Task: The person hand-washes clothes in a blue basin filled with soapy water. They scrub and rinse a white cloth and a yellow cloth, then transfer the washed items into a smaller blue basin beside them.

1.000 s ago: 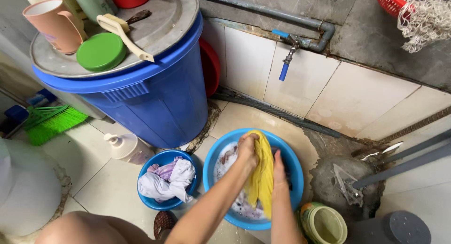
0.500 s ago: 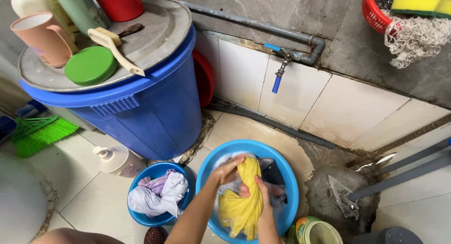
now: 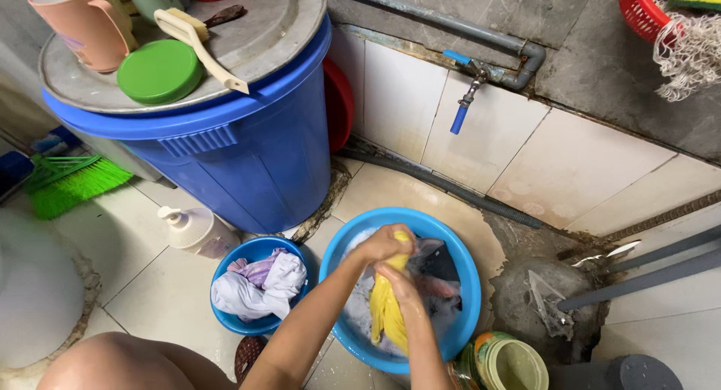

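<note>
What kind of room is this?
Probably a tiled washing corner of a home. A wall tap juts from a pipe, a big blue water barrel stands by, and both hands wring a yellow cloth over a soapy blue basin.

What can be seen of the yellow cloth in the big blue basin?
The yellow cloth is a wet, soft fabric bunched into a long twisted bundle. It hangs nearly upright over the big blue basin, its lower end reaching down among soapy water and other laundry. The left hand grips its top end; the right hand closes around it just below. Its full shape cannot be made out.
</note>
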